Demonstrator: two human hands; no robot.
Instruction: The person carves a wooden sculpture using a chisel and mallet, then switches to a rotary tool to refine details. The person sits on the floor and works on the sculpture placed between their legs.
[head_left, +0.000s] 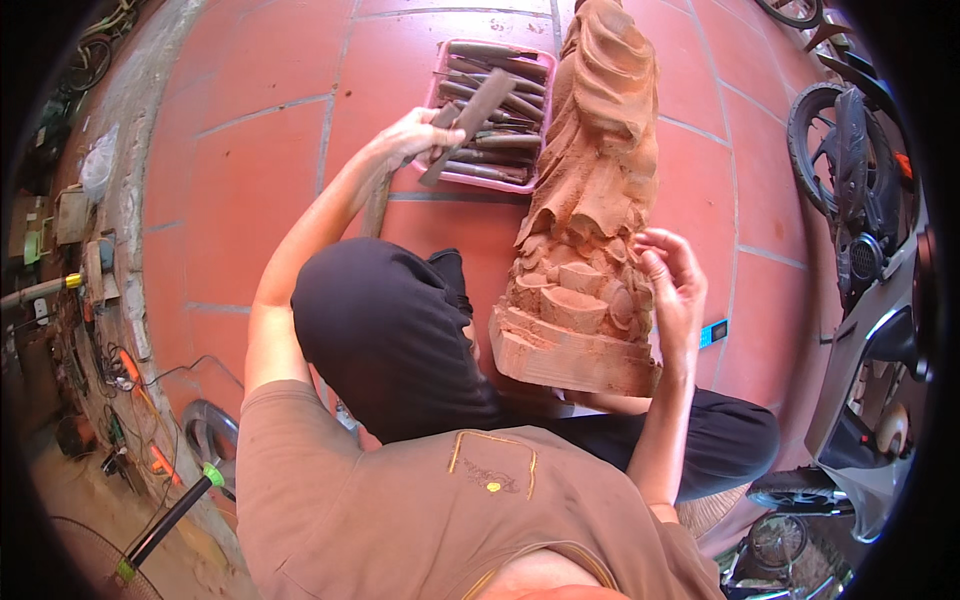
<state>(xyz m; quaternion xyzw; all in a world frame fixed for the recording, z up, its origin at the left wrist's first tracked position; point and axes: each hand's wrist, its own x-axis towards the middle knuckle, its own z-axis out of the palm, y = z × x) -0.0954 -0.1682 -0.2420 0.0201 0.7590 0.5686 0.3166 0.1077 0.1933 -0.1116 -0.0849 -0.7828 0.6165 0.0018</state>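
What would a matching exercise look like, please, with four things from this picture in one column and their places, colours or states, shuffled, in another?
Column one:
1. Left hand
2. Right hand
3. Pink tray
4. Carving

Column two:
A. Filled with long, slender tools
B. Gripping a long, flat piece
C. Reddish brown, with drapery-like folds
D. At the right edge of the carving's lower part

Right pairs: 1-B; 2-D; 3-A; 4-C

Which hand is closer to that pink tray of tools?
Left. The left hand is at the left edge of the pink tray, holding a brown tool; the right hand is farther off, beyond the reddish-brown carving.
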